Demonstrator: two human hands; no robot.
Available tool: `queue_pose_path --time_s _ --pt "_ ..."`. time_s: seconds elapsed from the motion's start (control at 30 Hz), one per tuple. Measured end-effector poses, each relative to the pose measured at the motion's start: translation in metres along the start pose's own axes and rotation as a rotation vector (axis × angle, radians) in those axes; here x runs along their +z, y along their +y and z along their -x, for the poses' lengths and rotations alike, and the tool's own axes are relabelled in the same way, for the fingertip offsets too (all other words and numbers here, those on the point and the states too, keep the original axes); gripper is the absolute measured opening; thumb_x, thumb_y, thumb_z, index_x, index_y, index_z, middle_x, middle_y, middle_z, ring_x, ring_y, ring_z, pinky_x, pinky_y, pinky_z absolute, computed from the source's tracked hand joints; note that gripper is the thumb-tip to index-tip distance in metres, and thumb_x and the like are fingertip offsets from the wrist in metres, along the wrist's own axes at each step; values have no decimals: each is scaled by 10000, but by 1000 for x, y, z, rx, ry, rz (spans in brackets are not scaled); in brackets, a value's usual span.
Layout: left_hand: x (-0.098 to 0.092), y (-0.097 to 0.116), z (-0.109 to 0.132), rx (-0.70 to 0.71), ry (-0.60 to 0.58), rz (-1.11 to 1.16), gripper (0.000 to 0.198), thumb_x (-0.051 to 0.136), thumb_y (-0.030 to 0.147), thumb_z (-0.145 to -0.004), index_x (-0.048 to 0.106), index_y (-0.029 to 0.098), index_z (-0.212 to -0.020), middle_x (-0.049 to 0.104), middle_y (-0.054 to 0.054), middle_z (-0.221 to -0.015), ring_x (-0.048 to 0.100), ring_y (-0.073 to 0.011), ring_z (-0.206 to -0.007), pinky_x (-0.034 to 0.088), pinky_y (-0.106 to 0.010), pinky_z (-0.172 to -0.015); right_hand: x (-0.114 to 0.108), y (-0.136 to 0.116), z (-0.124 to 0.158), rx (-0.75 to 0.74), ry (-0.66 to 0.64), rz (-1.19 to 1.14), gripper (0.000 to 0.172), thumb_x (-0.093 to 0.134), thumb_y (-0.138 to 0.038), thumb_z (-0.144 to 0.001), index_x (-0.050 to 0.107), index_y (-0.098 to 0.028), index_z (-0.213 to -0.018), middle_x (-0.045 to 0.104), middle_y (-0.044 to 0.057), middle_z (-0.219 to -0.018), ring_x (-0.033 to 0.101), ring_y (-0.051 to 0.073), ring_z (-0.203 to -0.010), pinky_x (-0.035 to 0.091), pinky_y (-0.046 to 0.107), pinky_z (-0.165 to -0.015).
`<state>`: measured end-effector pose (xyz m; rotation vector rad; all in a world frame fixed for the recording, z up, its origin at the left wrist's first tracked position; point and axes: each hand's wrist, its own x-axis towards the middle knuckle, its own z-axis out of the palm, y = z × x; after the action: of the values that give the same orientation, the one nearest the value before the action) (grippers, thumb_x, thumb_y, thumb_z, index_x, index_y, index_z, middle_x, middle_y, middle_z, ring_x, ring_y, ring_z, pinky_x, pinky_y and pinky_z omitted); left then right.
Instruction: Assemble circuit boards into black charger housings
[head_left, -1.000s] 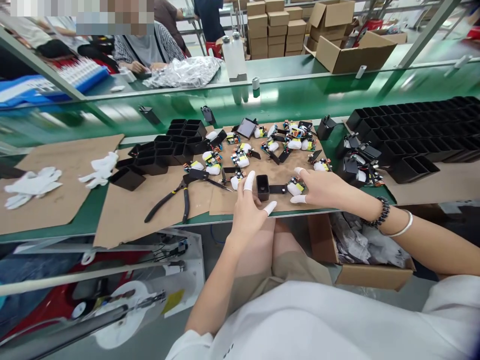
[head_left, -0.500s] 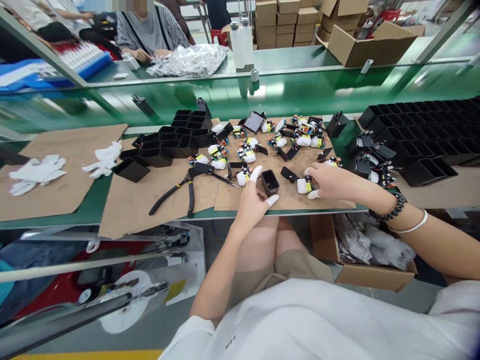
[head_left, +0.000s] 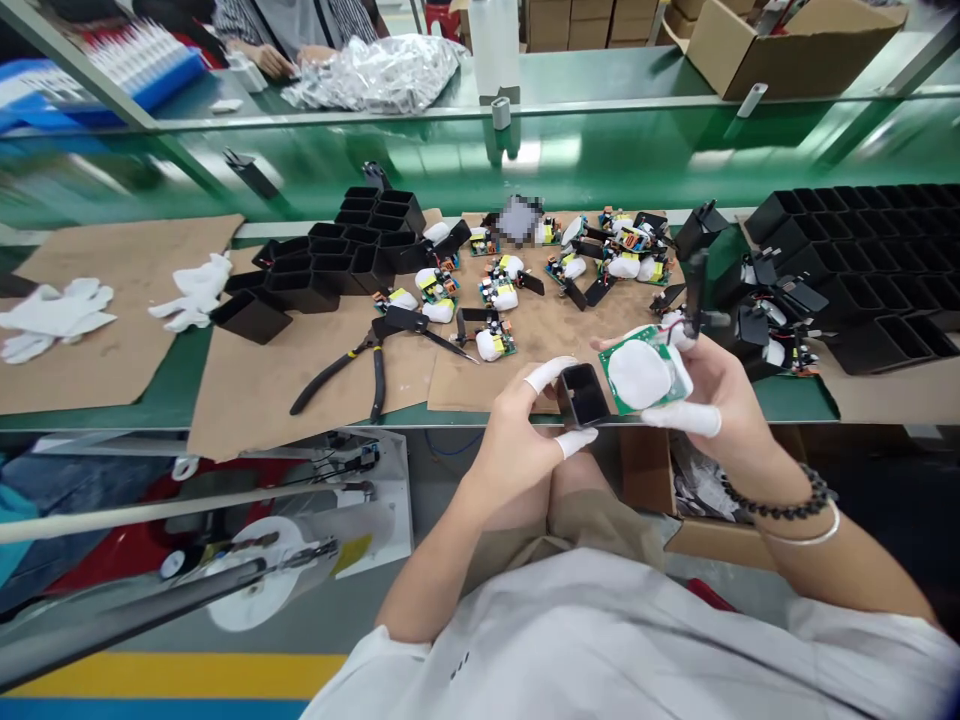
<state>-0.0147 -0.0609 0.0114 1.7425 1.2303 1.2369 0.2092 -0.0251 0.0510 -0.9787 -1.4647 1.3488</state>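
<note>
Fingers (head_left: 547, 375) of my left hand (head_left: 506, 452), thumb and forefinger capped in white, are closed around a black plastic housing (head_left: 583, 397) at the worktop's (head_left: 174, 390) near edge. My right hand (head_left: 731, 400) grips a green circuit board (head_left: 616, 397) just beside it (its round white pad (head_left: 640, 374) faces me). To the left, pliers (head_left: 379, 372) lie on brown cardboard (head_left: 247, 400).

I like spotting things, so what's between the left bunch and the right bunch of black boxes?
In the head view, mostly little circuit boards with white lumps, scattered on brown cardboard, lie between the left bunch and the right bunch.
</note>
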Motion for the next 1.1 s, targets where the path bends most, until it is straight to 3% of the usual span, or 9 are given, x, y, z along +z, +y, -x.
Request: queue_pose_path --time_s 0.07,0.13,0.27,0.5,0.7,0.9,1.1 --pt "-3 15 6 63 -11 -23 640 880 152 -733 665 222 -1331 764 -78 -1250 712 -181 -965 613 -318 -876 16 -3 16 -134 71 -69 568 1011 -314 -577 724 -270 -1065 818 71 -1168 774 300 -1141 639 462 -1007" --pt "-7 27 9 126 -9 -52 618 866 158 -762 656 216 -1340 758 -82 -1251 716 -186 -999 617 -309 -881 27 -7 26 -247 61 -35 535 983 -208 -613 777 -288 -1100 808 65 -1235 730 315 -1262 590 493 -1116" --pt "-14 39 13 188 -15 -106 574 812 135 -792 650 202 -1339 745 -92 -1260 723 -206 -1077 623 -313 -908 33 -11 35 -355 -14 78 588 892 -129 -702 776 -356 -1233 779 41 -1317 686 315 -1330 570 507 -1142" --pt "-14 42 15 226 -6 -119 536 782 106 -796 662 182 -1313 747 -102 -1253 729 -221 -1138 623 -330 -971 29 -14 39 -325 -42 94 637 920 -144 -686 764 -381 -1256 757 16 -1317 705 285 -1257 590 448 -1111" --pt "-14 40 14 238 -7 -126 506 773 133 -817 665 199 -1307 756 -94 -1245 738 -221 -1123 625 -339 -970 32 -19 40 -254 -10 136 537 940 -228 -697 784 -362 -1193 723 48 -1255 713 277 -1161 620 435 -1040" --pt "-16 39 12 211 -17 -132 528 772 129 -786 676 215 -1298 765 -75 -1231 736 -221 -1073 626 -344 -931 34 -17 39 -272 -7 71 471 956 -239 -704 796 -345 -1134 706 51 -1226 712 260 -1150 627 403 -1015" --pt "-18 39 12 219 -29 -73 509 763 132 -798 680 203 -1295 754 -75 -1275 723 -217 -1127 604 -332 -971 38 -18 41 -300 2 40 540 949 -194 -711 793 -352 -1203 706 30 -1232 697 230 -1154 613 347 -994"
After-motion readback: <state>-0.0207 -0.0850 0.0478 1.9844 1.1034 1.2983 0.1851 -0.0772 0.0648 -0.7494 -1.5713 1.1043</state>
